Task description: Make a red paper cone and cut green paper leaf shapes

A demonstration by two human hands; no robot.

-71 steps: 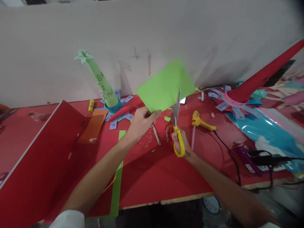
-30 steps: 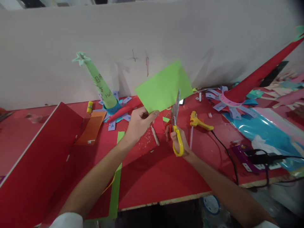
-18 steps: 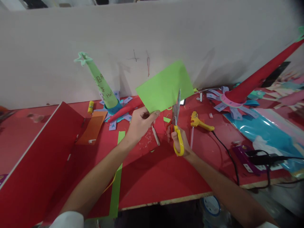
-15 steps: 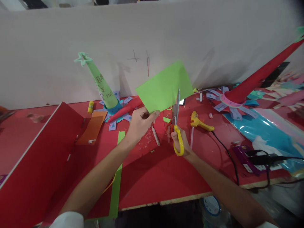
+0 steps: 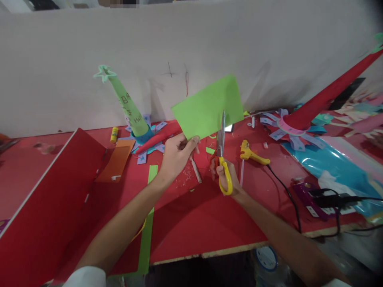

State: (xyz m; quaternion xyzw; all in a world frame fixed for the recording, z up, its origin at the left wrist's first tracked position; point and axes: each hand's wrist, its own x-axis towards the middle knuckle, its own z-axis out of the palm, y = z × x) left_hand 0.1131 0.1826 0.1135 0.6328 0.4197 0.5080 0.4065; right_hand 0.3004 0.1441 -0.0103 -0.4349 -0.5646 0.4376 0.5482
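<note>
A light green sheet of paper (image 5: 209, 104) is pinched at its lower left corner by my left hand (image 5: 178, 157), raised above the table. My right hand (image 5: 229, 177) grips yellow-handled scissors (image 5: 226, 177), their blades pointing up in front of the sheet's lower right part. The blades look nearly closed; whether they touch the paper I cannot tell. A white pencil-like stick (image 5: 196, 170) lies on the red table (image 5: 203, 223) between my hands. Just left of them, a red paper cone (image 5: 158, 137) rests beside an upright green paper cone (image 5: 128, 103) with a star on top.
Right of the scissors lies a yellow glue gun (image 5: 251, 154) with a black cord. Farther right are a purple power strip (image 5: 311, 203), blue plastic (image 5: 314, 159) and a tall red cone (image 5: 332, 89). A red board (image 5: 50, 207), orange paper (image 5: 116, 161) and a green strip (image 5: 146, 235) are left.
The green sheet has shifted and turned slightly in my left hand. The scissor blades have tilted a little to the left.
</note>
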